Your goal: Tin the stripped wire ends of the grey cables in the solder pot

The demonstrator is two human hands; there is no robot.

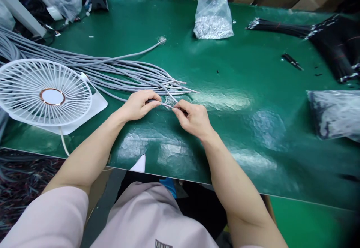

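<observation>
Between my two hands runs the end of one grey cable (167, 105), with loose, frayed fine strands around its stripped part. My left hand (142, 105) pinches the cable on the jacket side, thumb against fingers. On the stripped end, my right hand (194, 116) is closed in a pinch, and its fingers hide the tip. Just behind my hands lies a bundle of grey cables (135, 73), several with pale stripped ends pointing right. A single grey cable with a frayed end (161, 41) stretches out above the bundle.
A white fan (52, 96) stands at the left, beside the cables. Farther back on the green table (157, 19) is a clear bag (213, 11) of small shiny parts. Bundled black wires (332, 41) and another plastic bag (336, 114) lie at the right.
</observation>
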